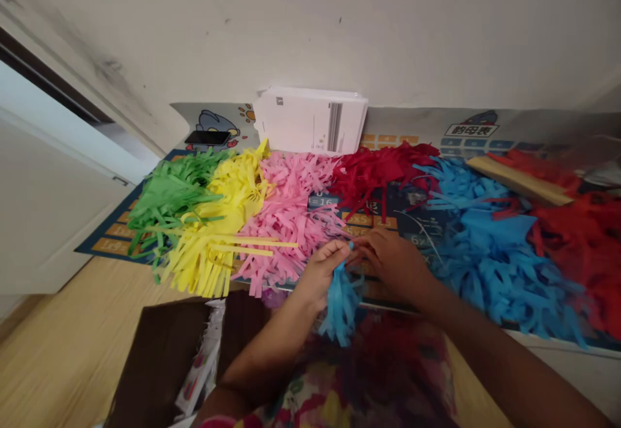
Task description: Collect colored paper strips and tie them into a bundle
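Bright flowery cloth (373, 376) lies just below my left grip (323, 273) and my right grip (391, 263), both pinched shut on a blue paper fringe (342, 305) so it hangs down free.

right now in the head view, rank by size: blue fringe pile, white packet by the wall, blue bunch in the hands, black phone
Blue fringe pile largest.
White packet and blue bunch unsure: the bunch is nearer the camera.
Black phone smallest.
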Available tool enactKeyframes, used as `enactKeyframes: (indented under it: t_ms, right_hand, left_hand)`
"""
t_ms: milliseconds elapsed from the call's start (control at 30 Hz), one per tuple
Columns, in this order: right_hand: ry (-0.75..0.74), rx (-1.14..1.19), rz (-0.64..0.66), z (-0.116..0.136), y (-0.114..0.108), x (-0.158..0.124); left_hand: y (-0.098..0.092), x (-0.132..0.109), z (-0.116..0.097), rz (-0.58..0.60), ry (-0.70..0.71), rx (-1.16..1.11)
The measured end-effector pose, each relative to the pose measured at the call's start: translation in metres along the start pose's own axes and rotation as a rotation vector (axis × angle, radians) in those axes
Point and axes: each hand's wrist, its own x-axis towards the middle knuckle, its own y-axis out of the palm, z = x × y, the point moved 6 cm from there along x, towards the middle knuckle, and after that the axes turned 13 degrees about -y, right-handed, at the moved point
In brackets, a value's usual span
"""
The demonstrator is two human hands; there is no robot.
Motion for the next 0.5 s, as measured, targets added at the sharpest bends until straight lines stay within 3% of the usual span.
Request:
enactKeyframes:
  t_ms: [167,300,500]
  right_hand:
    - [-0.235,0.036,-0.245,0.004,-0.007,-0.019]
    - [-0.493,-0.033,-0.190,0.012,-0.017,-0.030]
    - [-0.487,-0.048,-0.138,0.004,-0.017,-0.035]
  left_hand:
    - [0.003,0.004,0.003,0.019,-0.081,-0.026]
    - [0.003,0.010,0.008,0.069,-0.195,-0.085]
    - [0.002,0.013,0.015,0.066,-0.230,-0.054]
